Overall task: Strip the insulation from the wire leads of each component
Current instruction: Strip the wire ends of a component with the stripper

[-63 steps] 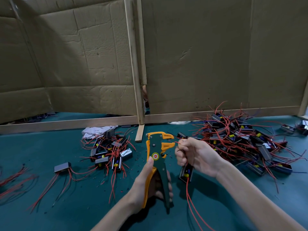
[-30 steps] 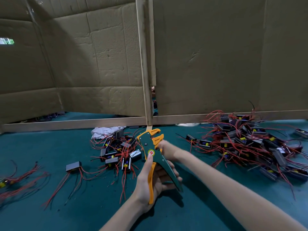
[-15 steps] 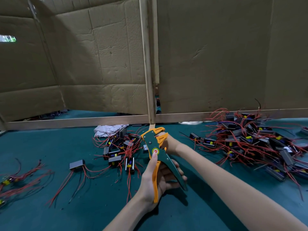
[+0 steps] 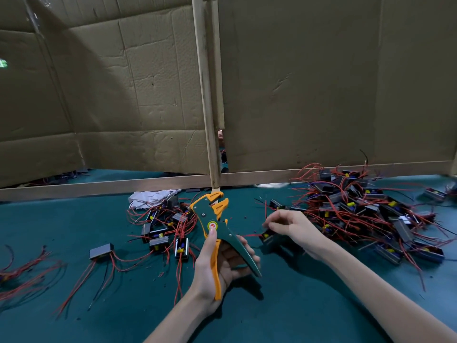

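While the left hand (image 4: 218,266) grips the wire stripper (image 4: 207,216) by its orange and green handles, thumb lying up the body toward the round dial, I see the tool held upright above the green table (image 4: 74,305). Its head is raised and its jaws are apart, ready, I judge, to take a lead. The right hand (image 4: 296,227) reaches to a dark component (image 4: 268,238) at the near edge of the big tangled pile (image 4: 358,209) on the right, its fingers curled down over it. Blur leaves me unable to tell whether they pinch it or only touch it. One of its red leads (image 4: 249,235) trails toward the stripper. That pile lies on the picking hand's side, so I take it for unstripped stock, and the smaller heap (image 4: 163,229) left of the tool for the finished lot. Next I would want the component lifted and one lead fed squarely into the stripper's mouth, since a crooked entry could nick the strands
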A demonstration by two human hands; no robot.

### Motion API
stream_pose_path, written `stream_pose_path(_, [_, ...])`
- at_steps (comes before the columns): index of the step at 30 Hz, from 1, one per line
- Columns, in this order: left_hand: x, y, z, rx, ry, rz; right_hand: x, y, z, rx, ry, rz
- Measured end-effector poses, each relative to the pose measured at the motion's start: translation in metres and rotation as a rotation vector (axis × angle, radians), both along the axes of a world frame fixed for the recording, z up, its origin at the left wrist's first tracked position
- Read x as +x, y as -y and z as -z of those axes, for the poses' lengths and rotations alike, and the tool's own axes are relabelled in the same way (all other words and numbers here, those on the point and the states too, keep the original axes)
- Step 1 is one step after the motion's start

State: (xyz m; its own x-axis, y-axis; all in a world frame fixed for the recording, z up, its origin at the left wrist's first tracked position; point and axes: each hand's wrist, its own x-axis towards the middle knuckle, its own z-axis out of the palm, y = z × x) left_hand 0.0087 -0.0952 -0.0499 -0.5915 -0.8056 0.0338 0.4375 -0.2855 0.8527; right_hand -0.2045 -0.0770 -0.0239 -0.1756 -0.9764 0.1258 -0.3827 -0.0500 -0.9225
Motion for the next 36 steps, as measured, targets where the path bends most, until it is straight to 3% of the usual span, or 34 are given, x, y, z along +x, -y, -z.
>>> stream_pose_path(6, [-0.001, 0.002, 0.0, -0.016, 0.003, -0.055, 0.005, -0.007, 0.005, -0.062, 0.167, 0.078])
stream_pose_path(18, [-0.001, 0.0, -0.001, -0.01, 0.047, -0.052, 0.008, -0.013, 0.002, -0.039, 0.126, 0.059])
stream_pose_path(36, [0.005, 0.003, -0.003, -0.117, 0.234, 0.305, 0.009, -0.029, -0.022, 0.079, 0.672, -0.26])
